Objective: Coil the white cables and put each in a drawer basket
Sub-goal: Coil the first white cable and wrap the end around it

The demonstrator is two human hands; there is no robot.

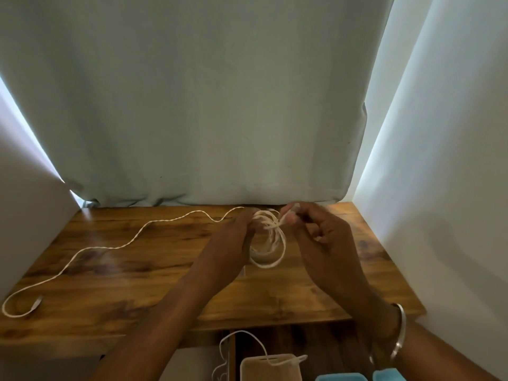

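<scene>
White cable coil [268, 243] hangs between my hands above the far part of the wooden table [165, 270]. My left hand [236, 237] grips the loops at their top. My right hand [316, 232] pinches the cable end [290, 213] between thumb and fingertips beside the coil. A second white cable [110, 248] trails left across the table. Below the near edge, a beige basket [270, 368] holds another cable [286, 361]; blue baskets [341, 377] sit to its right.

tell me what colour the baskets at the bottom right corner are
Light blue: two baskets at the bottom edge, only their rims showing, seen in the head view.
</scene>
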